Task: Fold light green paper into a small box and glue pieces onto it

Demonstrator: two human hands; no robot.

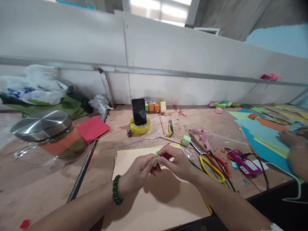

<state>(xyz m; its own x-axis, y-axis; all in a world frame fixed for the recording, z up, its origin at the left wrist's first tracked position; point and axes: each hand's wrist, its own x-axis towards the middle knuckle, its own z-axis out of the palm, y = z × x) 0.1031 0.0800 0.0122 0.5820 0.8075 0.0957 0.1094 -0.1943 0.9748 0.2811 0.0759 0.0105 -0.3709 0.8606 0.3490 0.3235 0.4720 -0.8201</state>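
Note:
A small light green paper piece (156, 159) is held between my two hands, above a stack of pale orange paper (154, 205). My left hand (141, 168), with a green bead bracelet at the wrist, pinches it from the left. From the right, my right hand (176, 160) grips it with thumb and forefinger. Beyond my right hand sits a light green paper cube (186, 140), beside the scissors (211, 168) with yellow and red handles and a pink glue gun (203, 138).
A phone (139, 111) leans in a yellow tape roll (141, 127). Small cubes (154, 107) line the wall. A lidded glass jar (57, 138) and red paper (93, 129) lie left. Right are a purple device (245, 163), cables and another person's hand (295, 147) over coloured paper.

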